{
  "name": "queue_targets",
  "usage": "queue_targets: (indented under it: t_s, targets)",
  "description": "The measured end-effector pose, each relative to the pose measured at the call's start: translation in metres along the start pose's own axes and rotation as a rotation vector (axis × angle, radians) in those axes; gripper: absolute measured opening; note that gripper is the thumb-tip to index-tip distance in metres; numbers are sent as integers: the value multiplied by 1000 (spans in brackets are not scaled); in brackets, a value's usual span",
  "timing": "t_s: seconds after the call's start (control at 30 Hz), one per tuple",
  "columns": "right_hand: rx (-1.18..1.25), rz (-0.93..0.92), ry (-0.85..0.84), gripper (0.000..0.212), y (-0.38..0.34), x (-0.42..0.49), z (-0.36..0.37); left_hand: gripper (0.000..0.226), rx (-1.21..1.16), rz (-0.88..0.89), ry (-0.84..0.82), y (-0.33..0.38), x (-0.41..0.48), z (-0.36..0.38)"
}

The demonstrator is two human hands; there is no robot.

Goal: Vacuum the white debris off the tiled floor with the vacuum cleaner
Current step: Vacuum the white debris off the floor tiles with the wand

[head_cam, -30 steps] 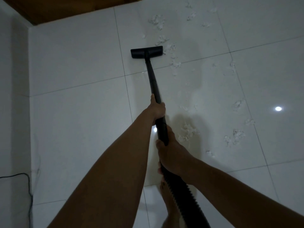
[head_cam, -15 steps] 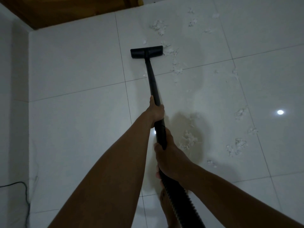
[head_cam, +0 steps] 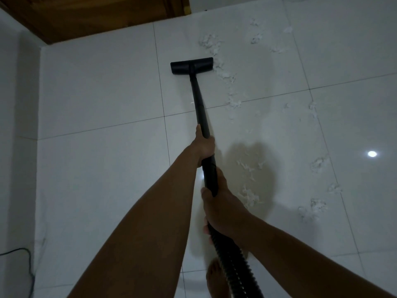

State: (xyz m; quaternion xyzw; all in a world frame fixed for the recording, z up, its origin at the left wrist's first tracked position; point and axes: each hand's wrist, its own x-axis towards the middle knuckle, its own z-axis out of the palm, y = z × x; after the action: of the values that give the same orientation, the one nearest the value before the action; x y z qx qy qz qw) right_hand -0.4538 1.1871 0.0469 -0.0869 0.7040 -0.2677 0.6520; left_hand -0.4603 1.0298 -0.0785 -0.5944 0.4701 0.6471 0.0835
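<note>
A black vacuum wand runs from my hands out to its flat floor head, which lies on the white tiled floor. My left hand grips the wand higher up. My right hand grips it lower, where the ribbed hose begins. White debris lies in a trail just right of the head, with a clump beyond it. More bits sit to the right of my hands, and others further right.
A wooden door and frame close the far edge of the floor. A white wall runs along the left, with a dark cable at its foot. My bare foot stands under the hose. A lamp reflection shines at right.
The floor head has slid a little toward me along the debris trail, and some debris near its right end is gone. Both hands keep their grip on the wand.
</note>
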Motion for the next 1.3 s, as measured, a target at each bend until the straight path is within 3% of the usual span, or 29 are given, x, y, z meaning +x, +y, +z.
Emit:
queue_targets:
  t_s: [0.6, 0.8, 1.3]
  targets:
    - [-30, -7, -11, 66, -48, -23, -32, 71, 15, -48, -28, 47, -14, 0]
    - [81, 61, -34, 66, -58, -20, -17, 70, 50, -84, -50, 52, -15, -12]
    - [117, 43, 4, 63, -154, 28, -14, 71, 99, -67, -55, 134, 36, -64]
